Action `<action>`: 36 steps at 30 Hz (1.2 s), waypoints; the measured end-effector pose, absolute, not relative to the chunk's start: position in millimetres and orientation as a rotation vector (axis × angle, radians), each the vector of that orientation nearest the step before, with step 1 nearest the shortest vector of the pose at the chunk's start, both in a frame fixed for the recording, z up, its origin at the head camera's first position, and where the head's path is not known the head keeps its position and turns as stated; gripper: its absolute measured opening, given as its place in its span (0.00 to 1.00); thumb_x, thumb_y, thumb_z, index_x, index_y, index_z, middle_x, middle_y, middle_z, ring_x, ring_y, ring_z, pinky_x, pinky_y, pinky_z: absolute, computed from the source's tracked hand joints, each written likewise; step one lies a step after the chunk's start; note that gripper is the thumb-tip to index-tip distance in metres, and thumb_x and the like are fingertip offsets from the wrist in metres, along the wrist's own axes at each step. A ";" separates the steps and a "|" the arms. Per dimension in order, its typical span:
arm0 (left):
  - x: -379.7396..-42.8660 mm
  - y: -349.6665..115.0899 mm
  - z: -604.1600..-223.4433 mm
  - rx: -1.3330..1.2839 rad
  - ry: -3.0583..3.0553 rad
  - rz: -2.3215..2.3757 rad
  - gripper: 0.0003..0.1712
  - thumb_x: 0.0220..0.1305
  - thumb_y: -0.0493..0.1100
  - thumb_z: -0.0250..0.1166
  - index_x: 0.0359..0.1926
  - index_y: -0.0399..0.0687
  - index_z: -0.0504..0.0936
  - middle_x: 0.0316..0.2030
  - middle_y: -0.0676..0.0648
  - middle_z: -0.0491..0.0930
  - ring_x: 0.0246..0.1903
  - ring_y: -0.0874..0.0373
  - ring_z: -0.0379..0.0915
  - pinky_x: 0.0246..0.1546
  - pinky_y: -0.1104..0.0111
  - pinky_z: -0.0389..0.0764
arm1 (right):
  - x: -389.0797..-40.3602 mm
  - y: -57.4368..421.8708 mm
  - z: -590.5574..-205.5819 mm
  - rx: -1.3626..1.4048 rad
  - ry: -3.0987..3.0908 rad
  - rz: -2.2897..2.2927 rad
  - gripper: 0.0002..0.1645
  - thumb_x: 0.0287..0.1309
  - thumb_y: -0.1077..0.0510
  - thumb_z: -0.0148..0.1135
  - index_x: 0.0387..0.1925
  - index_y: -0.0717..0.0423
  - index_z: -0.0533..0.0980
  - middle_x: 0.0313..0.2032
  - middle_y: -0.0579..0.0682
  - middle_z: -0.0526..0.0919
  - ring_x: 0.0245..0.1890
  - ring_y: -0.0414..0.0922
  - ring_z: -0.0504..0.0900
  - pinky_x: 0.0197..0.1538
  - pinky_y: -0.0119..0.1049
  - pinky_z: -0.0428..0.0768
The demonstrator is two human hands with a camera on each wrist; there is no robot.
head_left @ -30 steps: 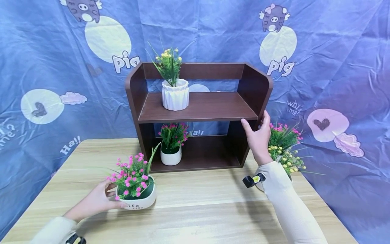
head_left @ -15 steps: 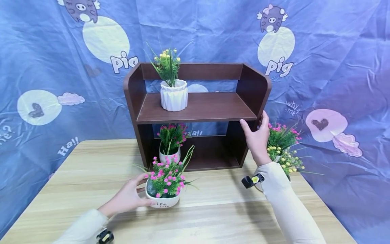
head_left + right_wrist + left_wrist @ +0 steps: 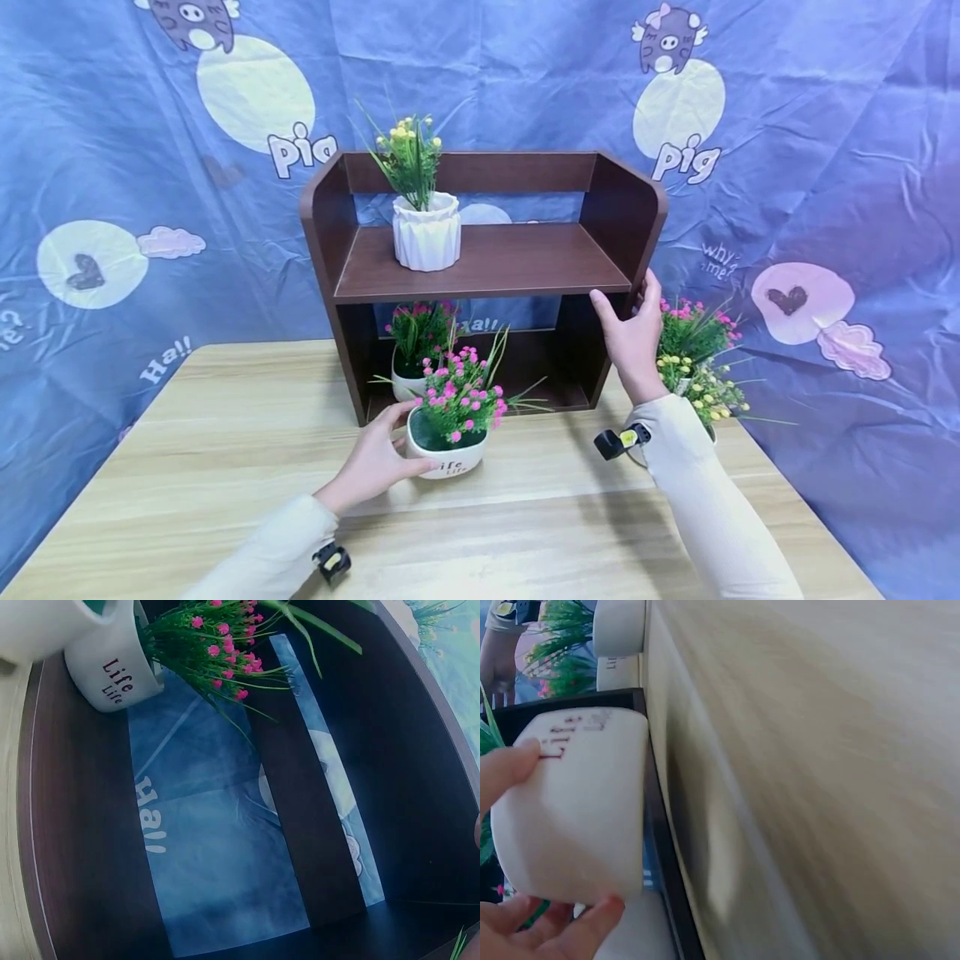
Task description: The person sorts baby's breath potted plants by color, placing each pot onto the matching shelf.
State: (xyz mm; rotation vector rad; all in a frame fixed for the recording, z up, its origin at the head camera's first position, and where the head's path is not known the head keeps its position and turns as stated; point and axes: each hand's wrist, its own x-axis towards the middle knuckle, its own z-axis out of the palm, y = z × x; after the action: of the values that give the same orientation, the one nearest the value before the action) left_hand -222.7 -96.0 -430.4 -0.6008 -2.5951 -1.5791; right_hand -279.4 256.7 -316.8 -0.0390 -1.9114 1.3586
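Note:
My left hand grips a white pot of pink artificial flowers by its left side, thumb on the front near the "Life" lettering. In the left wrist view the held pot is in front of the dark frame. It is raised at the front edge of the brown two-tier shelf. My right hand holds the shelf's right side panel, thumb at the front edge and fingers on the outer face. Behind the held pot, a similar pink-flowered pot stands at the left of the lower tier, partly hidden.
A ribbed white pot with yellow flowers stands on the upper tier, left of centre. To the right of the shelf are pink flowers and yellow flowers, partly behind my right arm. The wooden table carries everything; a blue printed cloth hangs behind.
My left hand has carried the pink-flowered pot rightward from the table's left, then up and toward the lower tier. My right hand has stayed on the shelf's side panel.

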 end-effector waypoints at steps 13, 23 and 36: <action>-239.8 -33.3 -428.2 -0.331 -2.503 -1.265 0.49 0.33 0.51 0.82 0.59 0.42 0.73 0.56 0.40 0.75 0.51 0.42 0.73 0.49 0.48 0.74 | -280.9 256.9 -316.0 -0.050 -1.911 1.363 0.44 0.56 0.49 0.68 0.70 0.48 0.57 0.63 0.51 0.69 0.60 0.47 0.69 0.63 0.42 0.67; -247.5 -9.3 -435.4 -0.089 -2.429 -1.246 0.51 0.33 0.51 0.81 0.61 0.43 0.69 0.55 0.40 0.71 0.50 0.40 0.74 0.46 0.46 0.77 | -275.6 255.2 -313.6 -0.047 -1.902 1.403 0.44 0.56 0.50 0.68 0.70 0.47 0.57 0.63 0.49 0.69 0.60 0.45 0.69 0.63 0.40 0.67; -244.8 -12.6 -436.9 -0.114 -2.518 -1.363 0.48 0.41 0.48 0.79 0.61 0.34 0.66 0.56 0.35 0.70 0.55 0.38 0.69 0.54 0.47 0.73 | -268.7 247.1 -306.7 -0.061 -1.905 1.422 0.43 0.57 0.54 0.66 0.70 0.51 0.57 0.63 0.53 0.68 0.61 0.49 0.68 0.64 0.41 0.66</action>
State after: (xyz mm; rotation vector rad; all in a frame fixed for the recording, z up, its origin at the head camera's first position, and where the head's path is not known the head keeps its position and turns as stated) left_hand -244.8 -12.6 -436.9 -0.1137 -2.5176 -1.3634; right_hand -268.7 247.1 -306.7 -0.0611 -1.9051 1.4225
